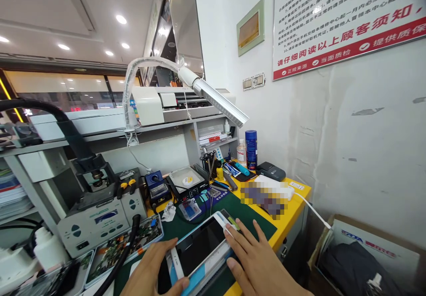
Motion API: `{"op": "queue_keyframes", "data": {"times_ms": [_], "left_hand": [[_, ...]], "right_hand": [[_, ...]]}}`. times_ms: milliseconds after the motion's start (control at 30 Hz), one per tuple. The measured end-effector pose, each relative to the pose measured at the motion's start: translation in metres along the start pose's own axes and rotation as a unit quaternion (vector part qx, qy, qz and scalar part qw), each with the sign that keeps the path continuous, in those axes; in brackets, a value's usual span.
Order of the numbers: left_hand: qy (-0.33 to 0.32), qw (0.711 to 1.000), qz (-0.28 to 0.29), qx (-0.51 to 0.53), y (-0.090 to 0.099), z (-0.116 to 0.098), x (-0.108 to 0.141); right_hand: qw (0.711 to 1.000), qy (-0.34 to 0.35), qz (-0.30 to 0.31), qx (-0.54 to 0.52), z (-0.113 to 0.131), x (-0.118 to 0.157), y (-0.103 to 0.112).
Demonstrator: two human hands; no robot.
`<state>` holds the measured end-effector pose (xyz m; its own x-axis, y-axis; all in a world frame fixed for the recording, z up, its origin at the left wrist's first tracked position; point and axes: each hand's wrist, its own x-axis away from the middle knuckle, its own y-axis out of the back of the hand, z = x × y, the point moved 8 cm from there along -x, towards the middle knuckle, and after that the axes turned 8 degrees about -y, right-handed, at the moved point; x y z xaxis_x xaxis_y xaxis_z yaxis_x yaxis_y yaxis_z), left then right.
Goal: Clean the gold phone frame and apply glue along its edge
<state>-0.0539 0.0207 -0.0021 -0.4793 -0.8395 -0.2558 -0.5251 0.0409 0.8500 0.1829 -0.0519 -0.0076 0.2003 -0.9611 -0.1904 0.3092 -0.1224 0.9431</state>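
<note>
A smartphone (202,243) with a white frame and a dark screen lies face up on a blue-and-white flat item (208,267), whose kind I cannot make out. My left hand (151,267) grips the near left end of the phone, forefinger at the upper corner and thumb at the lower one. At the far right end, my right hand (254,256) has its fingers stretched and spread, with fingertips touching the phone's edge. Beneath them is a dark green work mat (256,225).
Left of the mat are a tray of circuit boards (115,251) and a grey soldering station (100,220). Behind it stand a black-sided device (188,183), a yellow bottle (219,171) and a blue can (251,149). A lamp (219,103) hangs above; an open carton (366,247) sits right.
</note>
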Motion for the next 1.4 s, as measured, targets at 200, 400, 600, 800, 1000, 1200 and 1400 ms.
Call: {"op": "queue_keyframes", "data": {"times_ms": [200, 400, 600, 800, 1000, 1200, 1400], "left_hand": [[-0.009, 0.999, -0.031, -0.016, 0.004, 0.001, 0.001], [0.012, 1.000, -0.006, -0.006, -0.003, 0.002, 0.002], [0.012, 1.000, -0.004, 0.002, -0.001, -0.002, 0.002], [0.019, 1.000, 0.002, 0.009, 0.004, -0.004, 0.001], [0.017, 1.000, 0.010, 0.019, 0.002, -0.003, 0.003], [0.009, 1.000, 0.012, 0.011, -0.003, 0.002, 0.004], [0.001, 1.000, 0.013, 0.025, -0.009, 0.008, 0.003]], "right_hand": [[1.000, -0.023, 0.009, 0.000, 0.007, -0.016, 0.009], [0.999, -0.020, 0.030, -0.004, 0.012, -0.037, 0.011], [0.999, -0.007, 0.035, -0.009, 0.010, -0.060, 0.007], [0.999, -0.006, 0.049, -0.020, 0.011, -0.076, 0.004], [0.998, -0.008, 0.049, -0.029, 0.008, -0.059, 0.007], [0.999, -0.005, 0.036, -0.011, 0.007, -0.053, 0.007], [0.999, 0.031, 0.024, -0.012, 0.030, -0.058, 0.001]]}}
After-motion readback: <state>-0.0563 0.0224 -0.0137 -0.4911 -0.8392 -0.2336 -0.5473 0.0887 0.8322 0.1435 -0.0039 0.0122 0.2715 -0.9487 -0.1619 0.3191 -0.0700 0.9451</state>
